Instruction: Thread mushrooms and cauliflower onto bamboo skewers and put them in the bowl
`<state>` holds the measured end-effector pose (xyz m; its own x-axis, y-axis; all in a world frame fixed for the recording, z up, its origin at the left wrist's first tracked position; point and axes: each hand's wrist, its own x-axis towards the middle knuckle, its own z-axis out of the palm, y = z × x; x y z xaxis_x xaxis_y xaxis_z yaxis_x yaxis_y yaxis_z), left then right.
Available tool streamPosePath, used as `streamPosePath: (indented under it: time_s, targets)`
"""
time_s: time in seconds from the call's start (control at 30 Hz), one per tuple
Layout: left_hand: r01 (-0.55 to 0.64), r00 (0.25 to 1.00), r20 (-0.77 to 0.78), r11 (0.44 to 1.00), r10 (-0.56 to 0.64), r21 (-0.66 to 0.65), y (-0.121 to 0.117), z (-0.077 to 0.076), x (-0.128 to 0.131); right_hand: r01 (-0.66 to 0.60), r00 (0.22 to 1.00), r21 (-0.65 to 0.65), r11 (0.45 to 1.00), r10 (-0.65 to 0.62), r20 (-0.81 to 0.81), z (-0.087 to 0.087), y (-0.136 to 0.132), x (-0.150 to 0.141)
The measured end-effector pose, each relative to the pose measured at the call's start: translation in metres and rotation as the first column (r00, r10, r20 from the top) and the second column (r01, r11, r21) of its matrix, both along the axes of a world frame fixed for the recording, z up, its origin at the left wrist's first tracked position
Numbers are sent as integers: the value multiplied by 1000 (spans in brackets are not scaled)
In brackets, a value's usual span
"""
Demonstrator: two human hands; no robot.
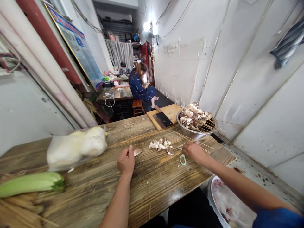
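My left hand (126, 161) rests on the wooden table (152, 180), fingers curled, pinching a mushroom slice (137, 151). My right hand (194, 151) lies further right, closed on a thin bamboo skewer (178, 148) among loose skewers (193, 140). Between the hands sits a small pile of sliced mushrooms (161, 145). A green rubber band (182, 159) lies just below my right hand. Behind it, a metal bowl (190, 132) holds several skewered mushrooms (194, 115).
A cleaver (162, 119) lies on a wooden cutting board (172, 111) at the far table edge. A bagged cabbage (77, 146) and a green stalk vegetable (32, 183) sit at left. A basin (225, 202) stands on the floor at right. Two people sit at far tables.
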<state>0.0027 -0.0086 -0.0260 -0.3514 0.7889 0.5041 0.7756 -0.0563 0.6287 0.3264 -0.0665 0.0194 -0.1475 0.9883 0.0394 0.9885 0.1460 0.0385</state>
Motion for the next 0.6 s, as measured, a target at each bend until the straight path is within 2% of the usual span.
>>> streamPosePath:
  time_s: [0.23,0.43,0.6]
  targets:
    - [-53,989,142,998,48,31,13,-14,-13,202,972,62,977,-208,109,-16,-7,51]
    - [-81,978,195,996,74,25,23,-26,-21,170,979,54,984,-175,101,-25,-2,73]
    - [-15,976,218,1000,20,-26,20,-22,-23,147,989,141,979,-149,10,-35,7,80]
